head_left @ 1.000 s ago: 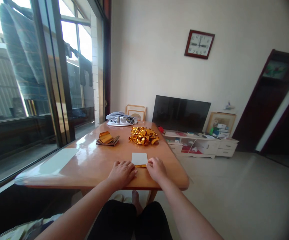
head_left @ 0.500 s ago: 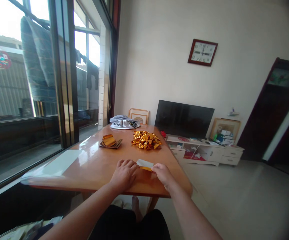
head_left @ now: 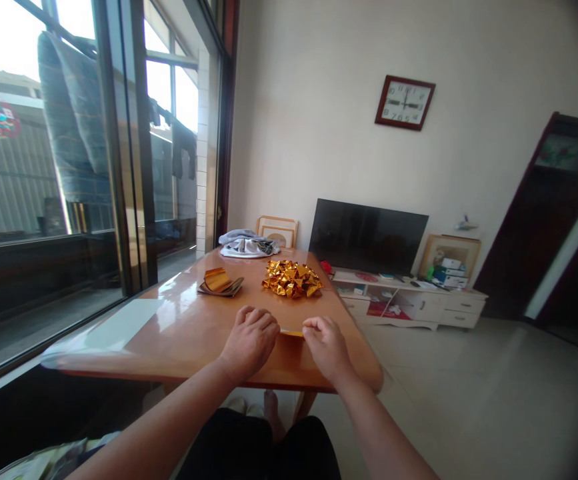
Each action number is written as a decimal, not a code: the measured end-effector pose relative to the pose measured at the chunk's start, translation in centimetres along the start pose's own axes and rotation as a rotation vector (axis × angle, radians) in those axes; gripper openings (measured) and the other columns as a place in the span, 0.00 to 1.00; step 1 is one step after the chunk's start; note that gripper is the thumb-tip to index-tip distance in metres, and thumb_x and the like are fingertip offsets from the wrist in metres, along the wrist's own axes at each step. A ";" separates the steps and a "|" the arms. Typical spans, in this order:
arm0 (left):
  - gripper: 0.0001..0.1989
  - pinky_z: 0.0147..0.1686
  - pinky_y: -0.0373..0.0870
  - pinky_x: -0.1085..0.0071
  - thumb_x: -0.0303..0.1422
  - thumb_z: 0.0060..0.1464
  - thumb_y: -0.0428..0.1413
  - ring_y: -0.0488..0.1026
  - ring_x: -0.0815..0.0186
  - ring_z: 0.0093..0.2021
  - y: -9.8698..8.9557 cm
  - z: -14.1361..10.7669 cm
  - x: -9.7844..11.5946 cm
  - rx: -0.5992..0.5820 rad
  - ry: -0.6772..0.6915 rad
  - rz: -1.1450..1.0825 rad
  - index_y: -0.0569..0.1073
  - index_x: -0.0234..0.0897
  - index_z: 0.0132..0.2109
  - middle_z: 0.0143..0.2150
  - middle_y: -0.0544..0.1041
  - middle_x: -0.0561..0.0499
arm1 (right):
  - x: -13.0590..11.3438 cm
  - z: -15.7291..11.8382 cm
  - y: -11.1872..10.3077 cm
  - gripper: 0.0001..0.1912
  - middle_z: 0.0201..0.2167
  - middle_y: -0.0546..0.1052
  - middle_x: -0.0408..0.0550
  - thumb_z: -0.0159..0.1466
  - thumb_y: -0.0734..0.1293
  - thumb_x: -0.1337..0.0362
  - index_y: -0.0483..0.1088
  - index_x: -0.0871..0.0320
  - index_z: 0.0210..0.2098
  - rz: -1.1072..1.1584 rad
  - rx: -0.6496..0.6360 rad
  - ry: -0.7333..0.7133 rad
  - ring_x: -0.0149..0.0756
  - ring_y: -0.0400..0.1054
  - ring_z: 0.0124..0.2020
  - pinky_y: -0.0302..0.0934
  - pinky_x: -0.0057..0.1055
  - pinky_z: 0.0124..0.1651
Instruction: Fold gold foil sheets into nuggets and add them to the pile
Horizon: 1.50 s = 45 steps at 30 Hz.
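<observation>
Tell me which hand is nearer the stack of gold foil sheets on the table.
Left. The left hand is just in front of the gold foil stack and to its right; the right hand is farther right, beyond the folded gold paper.

We saw a glossy, smooth orange-brown varnished wooden table. Near its near edge lay a folded gold foil strip; mid-table, a crumpled heap of shiny gold foil paper; at its far end, soft matt grey cloth.
</observation>
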<state>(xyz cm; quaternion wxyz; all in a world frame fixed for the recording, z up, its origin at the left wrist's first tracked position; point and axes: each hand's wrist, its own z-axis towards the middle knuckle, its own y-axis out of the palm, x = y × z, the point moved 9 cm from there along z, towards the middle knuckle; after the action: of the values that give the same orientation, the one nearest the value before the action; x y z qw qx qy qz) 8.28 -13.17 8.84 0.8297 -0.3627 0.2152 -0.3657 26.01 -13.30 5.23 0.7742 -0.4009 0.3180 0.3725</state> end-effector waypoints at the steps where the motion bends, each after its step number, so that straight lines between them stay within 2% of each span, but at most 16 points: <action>1: 0.10 0.56 0.55 0.53 0.30 0.67 0.49 0.68 0.57 0.49 -0.1 0.1 0.2 0.001 0.003 0.003 0.75 0.42 0.41 0.42 0.77 0.49 | -1.2 -0.2 0.1 0.07 0.42 0.76 0.48 0.61 0.67 0.62 0.76 0.53 0.38 -0.101 0.011 -0.096 0.44 0.64 0.49 0.54 0.38 0.56; 4: 0.09 0.58 0.54 0.51 0.31 0.66 0.50 0.68 0.57 0.49 -0.3 0.3 0.8 0.001 0.018 0.010 0.75 0.42 0.41 0.42 0.77 0.49 | -4.3 -1.3 1.2 0.08 0.43 0.77 0.47 0.62 0.69 0.65 0.77 0.51 0.41 -0.404 0.029 -0.329 0.44 0.64 0.49 0.53 0.39 0.54; 8: 0.07 0.60 0.51 0.48 0.32 0.64 0.52 0.68 0.56 0.51 -0.5 0.4 1.6 0.025 0.044 0.015 0.75 0.42 0.42 0.41 0.77 0.49 | -5.8 -2.0 2.3 0.03 0.41 0.78 0.46 0.64 0.70 0.65 0.76 0.51 0.37 -0.581 0.031 -0.430 0.42 0.64 0.46 0.52 0.39 0.50; 11: 0.07 0.61 0.49 0.48 0.31 0.64 0.52 0.68 0.56 0.52 -0.7 0.3 1.7 0.051 0.055 0.019 0.76 0.43 0.42 0.41 0.78 0.49 | -6.1 -2.2 2.4 0.03 0.41 0.78 0.45 0.66 0.69 0.65 0.77 0.51 0.37 -0.631 0.015 -0.472 0.41 0.63 0.45 0.52 0.39 0.51; 19: 0.07 0.61 0.49 0.48 0.30 0.62 0.54 0.68 0.57 0.51 -1.3 -0.2 0.8 0.060 0.045 0.042 0.76 0.44 0.39 0.40 0.78 0.50 | -4.0 -2.3 0.1 0.06 0.43 0.78 0.42 0.66 0.70 0.66 0.79 0.47 0.37 -0.669 0.041 -0.439 0.40 0.64 0.46 0.51 0.38 0.51; 25: 0.08 0.61 0.50 0.47 0.30 0.63 0.52 0.68 0.56 0.49 -1.4 -0.7 -0.2 0.039 -0.007 0.072 0.75 0.43 0.39 0.41 0.78 0.49 | -1.9 -2.2 -2.0 0.08 0.42 0.79 0.46 0.67 0.67 0.67 0.79 0.50 0.40 -0.636 0.115 -0.371 0.41 0.65 0.46 0.53 0.38 0.50; 30: 0.08 0.62 0.49 0.46 0.30 0.63 0.52 0.67 0.55 0.51 -0.8 -0.7 0.4 0.015 0.013 0.057 0.75 0.44 0.41 0.42 0.77 0.49 | -3.1 -2.8 0.1 0.11 0.48 0.77 0.46 0.65 0.70 0.62 0.77 0.48 0.47 -0.614 0.065 -0.409 0.43 0.64 0.49 0.53 0.39 0.53; 33: 0.06 0.62 0.48 0.46 0.30 0.62 0.53 0.67 0.55 0.51 -0.5 -0.7 0.9 0.019 0.025 0.051 0.75 0.44 0.40 0.42 0.77 0.48 | -3.8 -3.0 1.4 0.06 0.45 0.77 0.46 0.66 0.69 0.63 0.78 0.48 0.41 -0.635 0.042 -0.431 0.42 0.64 0.48 0.53 0.39 0.52; 35: 0.05 0.62 0.48 0.45 0.31 0.61 0.55 0.67 0.55 0.51 -0.2 -0.6 1.2 0.010 0.023 0.054 0.75 0.44 0.41 0.41 0.77 0.48 | -4.1 -3.1 1.8 0.07 0.42 0.78 0.46 0.68 0.67 0.65 0.78 0.49 0.38 -0.644 0.045 -0.433 0.41 0.64 0.46 0.52 0.39 0.51; 38: 0.05 0.63 0.48 0.45 0.31 0.59 0.57 0.66 0.54 0.52 0.2 -0.6 1.5 0.002 0.002 0.067 0.75 0.43 0.43 0.43 0.77 0.48 | -4.3 -3.1 2.2 0.08 0.40 0.78 0.46 0.69 0.66 0.65 0.78 0.49 0.39 -0.644 0.025 -0.452 0.41 0.64 0.45 0.52 0.38 0.50; 42: 0.04 0.63 0.47 0.45 0.32 0.62 0.55 0.66 0.55 0.52 0.7 -0.6 1.9 0.002 0.028 0.077 0.75 0.42 0.38 0.42 0.76 0.48 | -4.4 -3.4 2.6 0.08 0.40 0.77 0.46 0.70 0.66 0.65 0.78 0.50 0.38 -0.643 -0.003 -0.486 0.40 0.64 0.44 0.52 0.38 0.49; 45: 0.03 0.63 0.48 0.45 0.32 0.60 0.56 0.66 0.56 0.51 0.8 -0.8 1.5 -0.008 0.025 0.101 0.74 0.42 0.37 0.41 0.76 0.49 | -4.3 -3.5 2.5 0.07 0.40 0.77 0.46 0.69 0.66 0.65 0.78 0.49 0.39 -0.640 -0.004 -0.489 0.41 0.64 0.44 0.52 0.38 0.49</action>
<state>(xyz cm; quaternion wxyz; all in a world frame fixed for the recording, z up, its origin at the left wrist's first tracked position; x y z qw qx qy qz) 9.04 -14.29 7.58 0.8430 -0.3499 0.2449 -0.3269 21.01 -16.66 5.99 0.9031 -0.3807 -0.0172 0.1978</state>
